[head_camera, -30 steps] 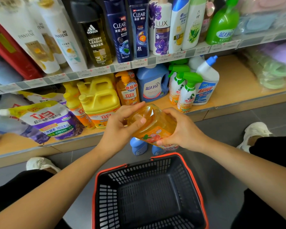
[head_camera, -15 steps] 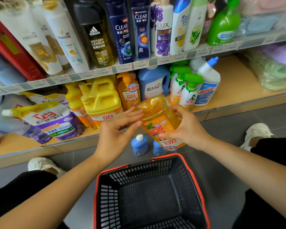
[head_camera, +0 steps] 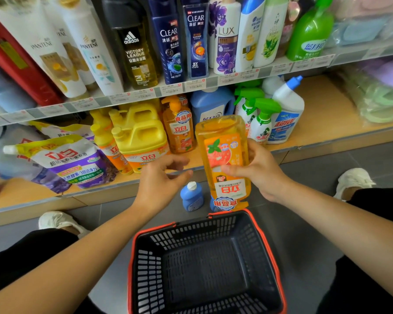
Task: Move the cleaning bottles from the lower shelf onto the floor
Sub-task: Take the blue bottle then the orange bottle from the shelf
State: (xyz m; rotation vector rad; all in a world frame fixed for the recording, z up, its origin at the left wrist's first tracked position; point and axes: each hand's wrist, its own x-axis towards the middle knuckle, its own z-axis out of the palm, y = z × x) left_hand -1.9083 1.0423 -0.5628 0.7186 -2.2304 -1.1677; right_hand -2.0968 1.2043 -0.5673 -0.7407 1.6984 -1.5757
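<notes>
Left hand [head_camera: 161,182] let go, fingers loose, empty; right hand [head_camera: 262,175] alone holds cap-down translucent orange plastic detergent bottle [head_camera: 222,155], fingers wrapped round it; probably flip upright before floor [head_camera: 315,168] set-down.

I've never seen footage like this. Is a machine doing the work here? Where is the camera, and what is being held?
There is no machine. These are a person's two bare arms, filmed by one wide-angle camera worn on the head and looking down. The right hand grips an orange bottle, its label upside down, in front of the lower shelf of cleaning products. The left hand hovers beside it, relaxed and holding nothing. On the grey floor stands a small blue bottle. Nearer the person is a dark basket with a red rim.
</notes>
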